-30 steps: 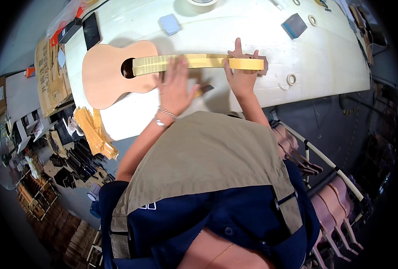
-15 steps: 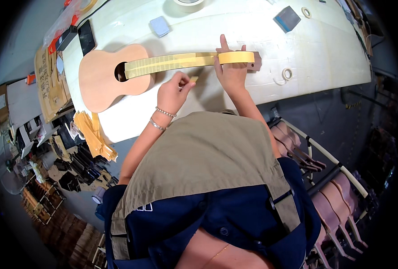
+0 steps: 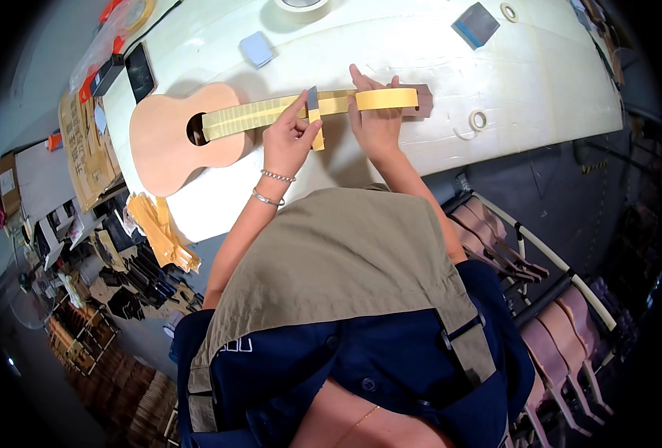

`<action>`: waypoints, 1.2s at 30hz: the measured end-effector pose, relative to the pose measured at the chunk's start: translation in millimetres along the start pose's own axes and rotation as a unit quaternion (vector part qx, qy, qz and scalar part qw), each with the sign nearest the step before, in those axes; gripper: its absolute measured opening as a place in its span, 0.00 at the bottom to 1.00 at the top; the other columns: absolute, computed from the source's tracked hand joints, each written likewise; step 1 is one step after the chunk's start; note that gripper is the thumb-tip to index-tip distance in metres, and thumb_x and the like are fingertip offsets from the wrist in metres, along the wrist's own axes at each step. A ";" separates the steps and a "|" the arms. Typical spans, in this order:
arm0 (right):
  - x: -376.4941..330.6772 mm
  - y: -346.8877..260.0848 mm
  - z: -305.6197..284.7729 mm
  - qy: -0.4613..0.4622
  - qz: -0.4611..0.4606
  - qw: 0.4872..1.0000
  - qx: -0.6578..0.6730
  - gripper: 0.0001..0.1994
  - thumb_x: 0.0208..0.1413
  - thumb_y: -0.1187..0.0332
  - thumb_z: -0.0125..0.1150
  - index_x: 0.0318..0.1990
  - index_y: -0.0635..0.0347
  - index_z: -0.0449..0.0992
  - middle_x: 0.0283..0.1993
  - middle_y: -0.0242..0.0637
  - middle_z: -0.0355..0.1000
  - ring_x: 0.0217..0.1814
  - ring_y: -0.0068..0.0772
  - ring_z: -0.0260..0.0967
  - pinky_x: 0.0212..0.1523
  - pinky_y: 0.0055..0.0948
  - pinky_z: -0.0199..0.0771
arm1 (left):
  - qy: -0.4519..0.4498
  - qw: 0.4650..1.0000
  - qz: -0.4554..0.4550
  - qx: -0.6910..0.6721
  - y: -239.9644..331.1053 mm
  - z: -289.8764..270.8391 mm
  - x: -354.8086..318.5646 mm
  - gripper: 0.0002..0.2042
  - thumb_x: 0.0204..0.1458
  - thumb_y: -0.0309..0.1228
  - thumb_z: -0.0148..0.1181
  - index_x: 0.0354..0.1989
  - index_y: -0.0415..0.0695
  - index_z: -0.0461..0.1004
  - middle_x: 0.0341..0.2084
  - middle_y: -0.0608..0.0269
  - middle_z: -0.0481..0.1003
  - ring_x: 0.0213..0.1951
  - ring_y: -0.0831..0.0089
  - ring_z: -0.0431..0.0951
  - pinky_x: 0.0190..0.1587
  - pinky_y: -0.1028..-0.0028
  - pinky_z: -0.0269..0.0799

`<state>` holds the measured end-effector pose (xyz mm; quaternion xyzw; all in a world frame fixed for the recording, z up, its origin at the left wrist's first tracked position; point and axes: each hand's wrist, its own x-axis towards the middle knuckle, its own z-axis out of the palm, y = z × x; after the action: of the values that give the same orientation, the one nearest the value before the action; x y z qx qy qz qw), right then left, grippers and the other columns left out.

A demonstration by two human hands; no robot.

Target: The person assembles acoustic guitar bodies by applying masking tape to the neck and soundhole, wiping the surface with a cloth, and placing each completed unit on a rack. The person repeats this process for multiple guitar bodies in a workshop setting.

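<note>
Ukulele (image 3: 185,138) lies flat on the white bench (image 3: 540,82), body to the person's left, neck (image 3: 271,112) wrapped in yellow tape running right. Change over the last second: left hand (image 3: 290,142) came off the neck, where it lay flat, and now pinches a short strip of tape (image 3: 314,119) between thumb and fingertips, holding it upright across the neck. Right hand (image 3: 376,119) has stayed put, fingers spread flat, pressing the neck down near the head end; it grips nothing. My read: taping is mid-way, fresh strip about to cross the fretboard. Blue blocks (image 3: 256,48) and a small tape ring (image 3: 479,119) sit apart on the bench.
</note>
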<state>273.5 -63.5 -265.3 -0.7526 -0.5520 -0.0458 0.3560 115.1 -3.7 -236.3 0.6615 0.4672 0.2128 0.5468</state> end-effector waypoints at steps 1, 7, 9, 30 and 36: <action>-1.6 -3.2 2.0 0.021 -0.007 1.000 -0.002 0.24 0.52 0.72 0.56 0.59 0.48 0.65 0.32 0.30 0.70 0.43 0.39 0.70 0.66 0.50 0.47 | 0.003 1.000 0.000 0.018 2.9 0.4 -0.3 0.27 0.49 0.24 0.63 0.60 0.43 0.65 0.16 0.76 0.70 0.22 0.90 0.64 0.30 0.87 0.66; 11.3 -57.7 -36.6 -0.125 -0.230 0.903 0.342 0.12 0.50 0.72 0.57 0.44 0.59 0.72 0.35 0.37 0.67 0.38 0.37 0.69 0.43 0.34 0.69 | 0.070 0.970 0.219 0.073 -38.2 0.8 12.4 0.25 0.48 0.26 0.63 0.57 0.44 0.68 0.16 0.69 0.73 0.18 0.84 0.67 0.27 0.83 0.68; 55.4 -33.7 -24.9 -0.151 -0.176 0.949 0.212 0.15 0.51 0.71 0.57 0.48 0.59 0.71 0.39 0.39 0.68 0.42 0.39 0.68 0.42 0.34 0.71 | 0.032 0.991 0.087 0.099 -11.0 -4.9 -9.4 0.24 0.47 0.27 0.63 0.55 0.43 0.68 0.22 0.62 0.75 0.22 0.72 0.74 0.29 0.75 0.71; 102.7 -40.2 54.5 -0.217 0.027 0.967 0.133 0.11 0.51 0.58 0.63 0.32 0.56 0.73 0.36 0.33 0.70 0.39 0.39 0.69 0.36 0.35 0.70 | 0.194 0.822 -0.010 0.535 -69.1 -191.3 1.4 0.33 0.57 0.52 0.43 0.69 0.55 0.44 0.69 0.54 0.37 0.70 0.55 0.33 0.63 0.40 0.24; 145.6 -87.9 144.4 -0.293 0.031 0.942 -0.160 0.27 0.46 0.46 0.63 0.42 0.62 0.69 0.40 0.44 0.69 0.42 0.45 0.70 0.38 0.39 0.72 | 0.277 0.857 -0.043 0.432 -76.0 -184.2 -3.4 0.32 0.58 0.49 0.42 0.68 0.51 0.46 0.68 0.54 0.44 0.69 0.51 0.40 0.63 0.39 0.28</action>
<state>207.0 149.4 -262.6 -0.7965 -0.5938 0.0999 0.0551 -61.8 87.4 -248.2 0.7241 0.6724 0.1400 0.0626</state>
